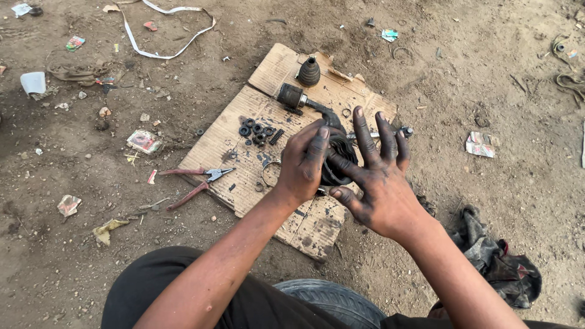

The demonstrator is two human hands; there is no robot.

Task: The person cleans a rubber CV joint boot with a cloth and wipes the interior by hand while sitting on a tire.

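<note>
Both hands are on the same greasy part, so neither one is really "nearer". Right hand [381, 183] is spread wide, fingers fanned out and pressing flat against the right side of a black rubber boot [339, 159], thumb tucked low beneath it. Left hand [304, 161] is curled over the boot's left side, fingers wrapped around it in a proper grip. The boot sits dead between the two palms, held just above a sheet of cardboard [286, 73].

A dark metal shaft [317, 106] runs from the boot up and to the left, away from the person, ending in a chunky joint end [290, 95]. So the long axis points off toward the far left corner.

Further out: little black rings and springs [259, 131] on the cardboard, red-handled pliers [198, 183] off its left edge, and a second cone-shaped boot [309, 72] at the far side.
</note>
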